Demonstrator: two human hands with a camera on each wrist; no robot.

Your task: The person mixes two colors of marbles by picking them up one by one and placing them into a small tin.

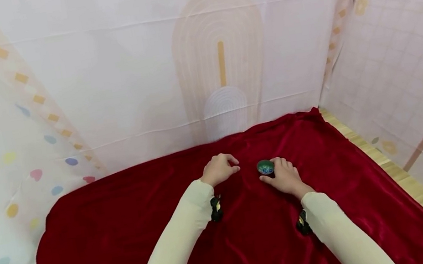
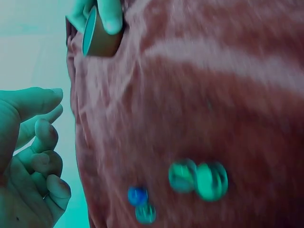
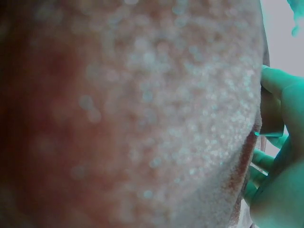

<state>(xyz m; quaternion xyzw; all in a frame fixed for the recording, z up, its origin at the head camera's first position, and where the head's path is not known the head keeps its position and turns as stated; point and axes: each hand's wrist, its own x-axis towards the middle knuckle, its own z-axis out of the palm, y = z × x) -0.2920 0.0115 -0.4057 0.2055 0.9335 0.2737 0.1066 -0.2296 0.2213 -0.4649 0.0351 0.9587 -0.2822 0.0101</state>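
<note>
A small green cup (image 1: 265,167) with a blue pattern showing inside is held by my right hand (image 1: 285,177), thumb on the near side and fingers on the far side. In the left wrist view the cup (image 2: 105,40) is dark-walled, close to the cloth; whether it touches is unclear. My left hand (image 1: 219,169) hovers to its left, fingers loosely bent, holding nothing. Several small shiny round things, among them a blue one (image 2: 137,195) and a larger green one (image 2: 212,181), lie blurred on the cloth in that view. The right wrist view shows part of the cup (image 3: 271,114) beside the fingers.
A dark red velvety cloth (image 1: 147,225) with folds covers the surface. Behind it hangs a pale printed curtain (image 1: 124,81), with further printed sheets at left and right. A yellowish strip of surface (image 1: 391,168) shows along the cloth's right edge.
</note>
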